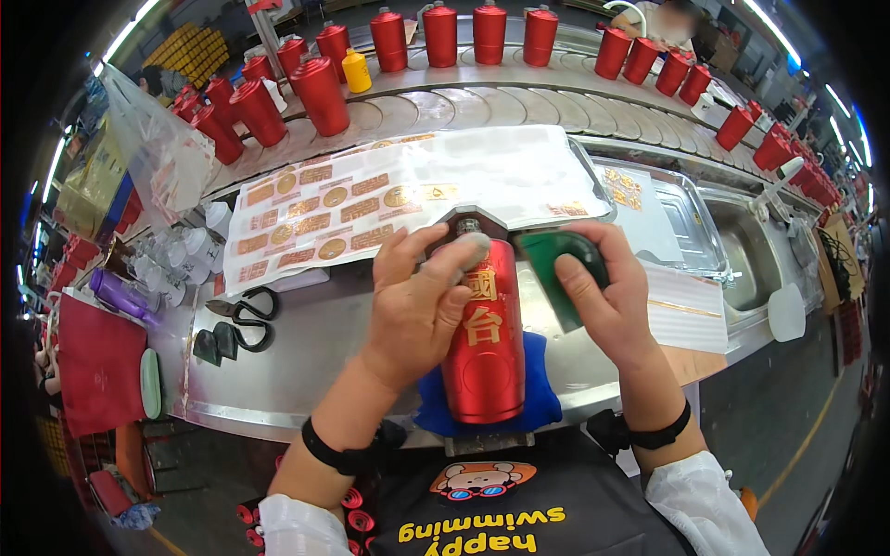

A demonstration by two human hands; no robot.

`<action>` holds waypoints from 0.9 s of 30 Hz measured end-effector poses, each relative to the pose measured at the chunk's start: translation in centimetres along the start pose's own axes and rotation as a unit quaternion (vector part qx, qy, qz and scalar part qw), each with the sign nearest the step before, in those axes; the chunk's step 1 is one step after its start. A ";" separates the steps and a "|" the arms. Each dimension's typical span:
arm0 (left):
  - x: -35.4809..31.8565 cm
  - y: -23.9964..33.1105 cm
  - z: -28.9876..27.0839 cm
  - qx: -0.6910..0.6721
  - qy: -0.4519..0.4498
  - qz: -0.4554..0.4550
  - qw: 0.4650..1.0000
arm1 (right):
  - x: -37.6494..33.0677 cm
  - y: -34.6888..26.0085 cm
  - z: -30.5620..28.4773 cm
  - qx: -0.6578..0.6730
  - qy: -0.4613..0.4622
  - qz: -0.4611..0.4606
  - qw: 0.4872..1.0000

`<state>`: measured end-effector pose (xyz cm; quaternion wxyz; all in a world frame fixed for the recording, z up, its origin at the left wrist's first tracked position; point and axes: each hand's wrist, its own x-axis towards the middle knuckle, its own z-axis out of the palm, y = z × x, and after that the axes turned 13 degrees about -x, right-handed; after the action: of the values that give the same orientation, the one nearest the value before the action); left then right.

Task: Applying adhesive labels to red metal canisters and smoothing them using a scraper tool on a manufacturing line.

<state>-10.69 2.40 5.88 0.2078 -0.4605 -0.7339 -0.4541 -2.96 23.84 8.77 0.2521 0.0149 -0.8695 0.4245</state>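
Note:
A red metallic bottle with gold characters lies in front of me on a blue cloth, its narrow neck pointing away. My left hand rests over the upper left of the bottle, fingers apart, one fingertip touching near its shoulder. In my right hand is a green flat scraper, gripped between thumb and fingers just right of the bottle. Beyond the bottle is a white sheet of gold stickers.
Black-handled scissors and dark green pieces lie on the metal table at left. A clear tray and a sink are at right. Several red bottles stand along the conveyor; another person sits beyond.

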 end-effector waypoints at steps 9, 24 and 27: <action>-4.9 2.5 1.8 -0.079 0.130 -0.179 0.972 | 4.3 -0.7 1.4 -0.104 -0.060 -0.082 0.989; -2.7 0.4 2.1 -0.363 0.151 -0.331 0.858 | 3.8 0.4 0.9 -0.002 -0.129 0.038 0.991; -2.7 0.3 2.0 -0.330 0.125 -0.325 0.877 | 3.6 0.7 0.8 0.018 -0.137 0.046 0.989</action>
<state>-8.86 2.88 3.04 -0.0253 -0.1769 -0.6179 -0.7657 -6.57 24.37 9.45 0.1101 0.0376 -0.8877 0.4455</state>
